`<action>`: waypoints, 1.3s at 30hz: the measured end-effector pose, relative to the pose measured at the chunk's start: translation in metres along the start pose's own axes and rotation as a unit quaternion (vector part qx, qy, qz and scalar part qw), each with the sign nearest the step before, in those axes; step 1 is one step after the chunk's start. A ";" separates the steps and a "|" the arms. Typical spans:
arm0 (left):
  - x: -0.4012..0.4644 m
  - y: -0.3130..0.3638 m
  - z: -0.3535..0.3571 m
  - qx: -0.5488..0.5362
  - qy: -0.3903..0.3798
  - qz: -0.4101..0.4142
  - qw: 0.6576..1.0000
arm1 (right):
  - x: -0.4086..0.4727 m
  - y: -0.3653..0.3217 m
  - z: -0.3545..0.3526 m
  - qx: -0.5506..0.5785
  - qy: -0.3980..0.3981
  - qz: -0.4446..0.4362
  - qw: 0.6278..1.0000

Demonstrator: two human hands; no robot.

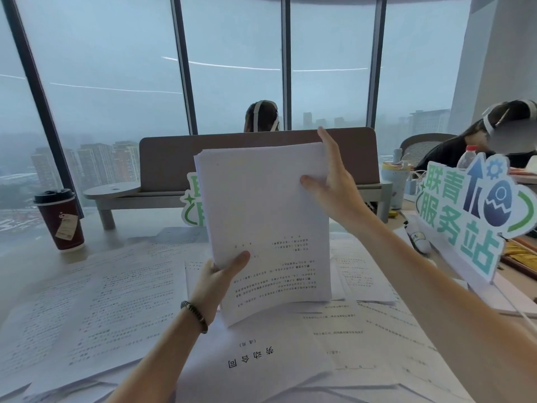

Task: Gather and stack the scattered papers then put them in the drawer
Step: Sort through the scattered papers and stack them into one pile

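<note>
A thick stack of printed white papers [261, 216] stands upright on its bottom edge, resting on the sheets below. My left hand [219, 279] grips its lower left side, thumb on the front. At the upper right edge my right hand [331, 181] holds the stack, with the thumb on the front and the fingers behind. Several loose printed sheets [110, 303] lie scattered across the desk [26, 257], one with a large title [251, 359] right in front of me. No drawer is in view.
A dark red coffee cup [59, 221] with a black lid stands at the left. A grey monitor stand [261, 170] runs across the back. A green and white cardboard sign [470, 216] stands at the right, beside bottles and clutter. Two people sit beyond.
</note>
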State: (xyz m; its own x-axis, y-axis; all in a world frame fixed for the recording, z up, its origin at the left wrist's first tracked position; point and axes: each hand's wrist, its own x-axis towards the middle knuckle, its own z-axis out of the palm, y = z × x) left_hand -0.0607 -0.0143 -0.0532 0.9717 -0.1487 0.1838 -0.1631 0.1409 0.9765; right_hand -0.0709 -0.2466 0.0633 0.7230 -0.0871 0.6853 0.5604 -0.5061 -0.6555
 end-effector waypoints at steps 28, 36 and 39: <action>0.027 -0.021 -0.020 0.226 0.011 -0.229 0.947 | -0.081 0.103 0.001 -0.373 -0.210 0.350 0.833; 0.026 -0.021 -0.020 0.223 0.011 -0.220 0.950 | -0.079 0.108 0.004 -0.331 -0.186 0.374 0.846; 0.028 -0.022 -0.021 0.224 0.009 -0.223 0.949 | -0.079 0.108 0.000 -0.399 -0.179 0.369 0.820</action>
State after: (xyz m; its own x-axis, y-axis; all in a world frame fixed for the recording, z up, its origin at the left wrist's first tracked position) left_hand -0.0265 -0.0011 -0.0717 0.9635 -0.0787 -0.2560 0.2115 -0.3631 0.9074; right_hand -0.0678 -0.2949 -0.0620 0.8987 -0.4371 -0.0356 -0.4227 -0.8419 -0.3354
